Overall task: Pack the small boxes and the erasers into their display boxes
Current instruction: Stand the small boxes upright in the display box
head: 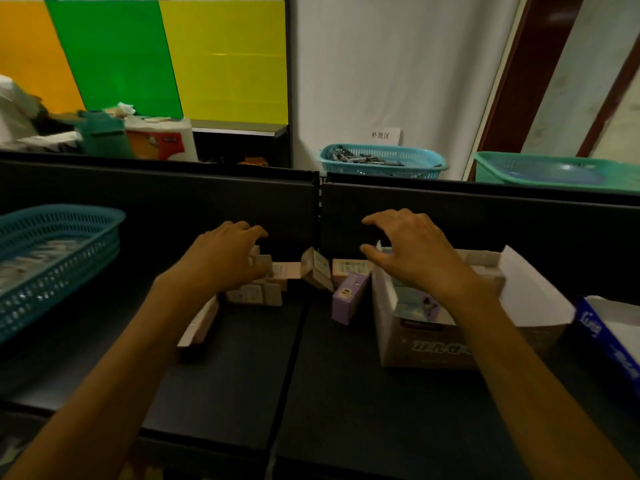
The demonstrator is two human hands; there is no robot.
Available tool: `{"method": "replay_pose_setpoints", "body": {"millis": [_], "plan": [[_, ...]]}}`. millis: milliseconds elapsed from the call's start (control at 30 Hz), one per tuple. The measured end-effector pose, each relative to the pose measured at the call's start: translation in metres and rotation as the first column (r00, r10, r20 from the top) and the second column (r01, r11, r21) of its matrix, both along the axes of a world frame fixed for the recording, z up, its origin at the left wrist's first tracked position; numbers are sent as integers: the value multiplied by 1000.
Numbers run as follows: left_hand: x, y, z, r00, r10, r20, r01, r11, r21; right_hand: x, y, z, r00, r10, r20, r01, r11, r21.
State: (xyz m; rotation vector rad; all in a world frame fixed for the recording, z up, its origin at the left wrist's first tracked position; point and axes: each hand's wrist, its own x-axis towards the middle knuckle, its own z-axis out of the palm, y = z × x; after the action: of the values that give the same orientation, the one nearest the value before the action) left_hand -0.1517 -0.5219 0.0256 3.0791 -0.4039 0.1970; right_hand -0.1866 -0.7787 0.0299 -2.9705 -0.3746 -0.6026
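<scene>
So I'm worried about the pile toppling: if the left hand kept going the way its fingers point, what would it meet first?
Probably the pile of small pink boxes; the left hand already curls over it, though depth is unclear.

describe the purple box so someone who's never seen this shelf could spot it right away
Start at the open white display box on the dark shelf, under the right hand. Just off its left wall stands the purple box, tilted, with a small cartoon picture on its face. It is the only lilac one: the small boxes in the pile beside it, under the left hand, are pale pink or beige.
</scene>
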Motion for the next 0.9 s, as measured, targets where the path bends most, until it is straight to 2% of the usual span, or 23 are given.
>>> {"method": "replay_pose_setpoints", "body": {"millis": [167, 433, 533, 700, 900], "plan": [[25, 50, -7, 999, -54, 7, 54, 998, 15, 12, 59, -5, 998, -38, -45, 39, 999, 15], [58, 87, -33, 978, -210, 15, 211, 975, -74, 34, 110, -38, 971, -96, -218, 106, 994, 34], [70, 90, -39, 969, -248, 13, 247, 962, -118, 39, 122, -47, 965, -78, -250, 89, 996, 31], [81, 92, -48, 955, -291, 46, 295, 936, -190, 40, 142, -64, 963, 4, -270, 27, 993, 113], [86, 101, -48, 953, -304, -17, 280, 896, -344, 46, 154, -76, 941, 63, -332, 0, 982, 188]]}}
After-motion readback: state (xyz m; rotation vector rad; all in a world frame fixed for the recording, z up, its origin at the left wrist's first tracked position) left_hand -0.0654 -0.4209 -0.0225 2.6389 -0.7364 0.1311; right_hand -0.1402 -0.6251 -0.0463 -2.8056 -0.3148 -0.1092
